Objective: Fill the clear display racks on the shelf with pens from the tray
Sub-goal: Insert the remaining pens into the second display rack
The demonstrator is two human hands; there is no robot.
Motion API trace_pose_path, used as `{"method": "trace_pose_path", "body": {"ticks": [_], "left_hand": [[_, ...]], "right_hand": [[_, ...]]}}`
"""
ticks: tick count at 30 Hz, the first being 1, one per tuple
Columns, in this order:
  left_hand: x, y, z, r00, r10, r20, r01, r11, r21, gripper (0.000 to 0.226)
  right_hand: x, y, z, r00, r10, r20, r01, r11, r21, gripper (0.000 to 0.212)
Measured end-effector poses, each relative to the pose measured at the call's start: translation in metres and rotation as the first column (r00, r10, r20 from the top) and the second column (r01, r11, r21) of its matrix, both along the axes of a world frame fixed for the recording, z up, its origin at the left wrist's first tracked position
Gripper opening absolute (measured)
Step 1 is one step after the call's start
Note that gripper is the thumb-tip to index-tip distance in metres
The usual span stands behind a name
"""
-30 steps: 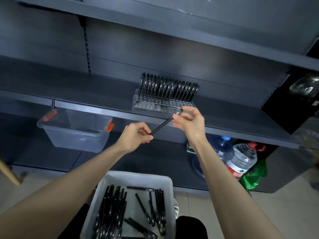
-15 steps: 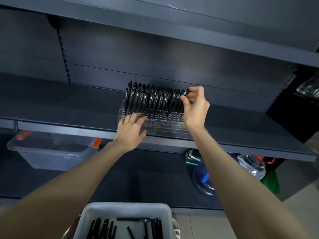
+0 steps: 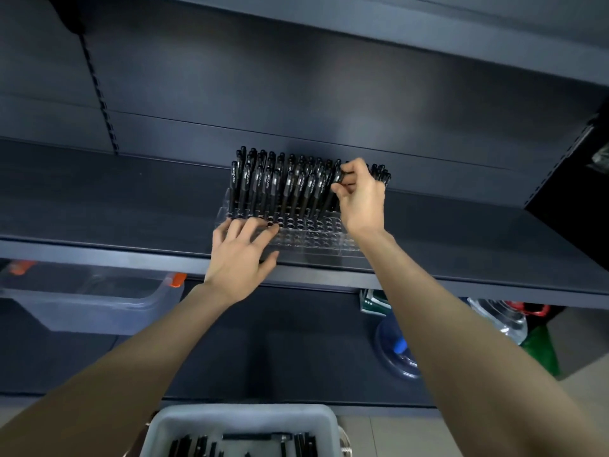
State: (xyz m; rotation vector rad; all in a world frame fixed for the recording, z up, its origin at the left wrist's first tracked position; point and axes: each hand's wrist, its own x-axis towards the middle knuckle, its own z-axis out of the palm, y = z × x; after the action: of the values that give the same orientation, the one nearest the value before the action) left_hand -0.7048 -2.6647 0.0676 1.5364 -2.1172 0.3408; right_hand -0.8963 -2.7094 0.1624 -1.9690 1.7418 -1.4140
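Pinching the cap end of one black pen (image 3: 329, 196) between thumb and curled fingertips, the right hand (image 3: 361, 199) is holding it upright, its lower end reaching down to the rack at the right of the filled rows. Left of that pinch and nearer the person, the left hand (image 3: 239, 255) is lying flat with fingers spread, its tips pressing on the front left corner of the clear display rack (image 3: 316, 239).

Nearest of all, well below the grip, one white tray (image 3: 237, 420) is holding loose pens (image 3: 197, 448) in a jumble. It is only partly in view, so they are uncountable.

Farther out, under the shelf edge, one clear bin (image 3: 99, 308) with two orange latches is sitting left of the grip. A green-and-white box (image 3: 372, 301), two water bottles (image 3: 395, 351) and a green bag (image 3: 540, 351) are sitting below right.

On the dark shelf (image 3: 99, 225), the single rack is carrying dozens of standing pens (image 3: 273, 183) in several rows, packed too closely to count, with the round holes of the front rows showing nearer than the grip. White print is running along the barrels left of the grip — it seems to begin "TEST", the rest being too blurred to read.
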Motion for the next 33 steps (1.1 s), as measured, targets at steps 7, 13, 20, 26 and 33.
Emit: {"method": "trace_pose_path", "body": {"ticks": [7, 13, 20, 26, 33], "left_hand": [[-0.001, 0.004, 0.005, 1.0, 0.021, -0.006, -0.021, 1.0, 0.018, 0.049], [0.0, 0.008, 0.014, 0.999, -0.02, 0.051, 0.014, 0.995, 0.1, 0.051], [0.006, 0.037, 0.033, 0.991, -0.053, -0.12, 0.08, 0.969, 0.233, 0.057], [0.021, 0.103, 0.003, 0.988, -0.017, -0.15, 0.07, 0.932, 0.356, 0.055], [0.043, 0.191, -0.104, 0.997, 0.047, -0.058, 0.0, 0.773, 0.635, 0.055]], "right_hand": [[0.003, -0.002, -0.001, 0.988, 0.027, -0.149, -0.013, 0.995, 0.095, 0.032], [0.002, 0.006, 0.003, 0.99, 0.019, -0.138, 0.003, 0.988, 0.156, 0.038], [0.004, 0.056, 0.006, 0.987, 0.024, -0.157, 0.008, 0.979, 0.204, 0.05], [0.01, 0.131, -0.047, 0.968, 0.102, -0.23, -0.021, 0.944, 0.33, 0.045], [0.026, 0.228, -0.182, 0.955, 0.214, -0.208, -0.053, 0.807, 0.588, 0.045]]}}
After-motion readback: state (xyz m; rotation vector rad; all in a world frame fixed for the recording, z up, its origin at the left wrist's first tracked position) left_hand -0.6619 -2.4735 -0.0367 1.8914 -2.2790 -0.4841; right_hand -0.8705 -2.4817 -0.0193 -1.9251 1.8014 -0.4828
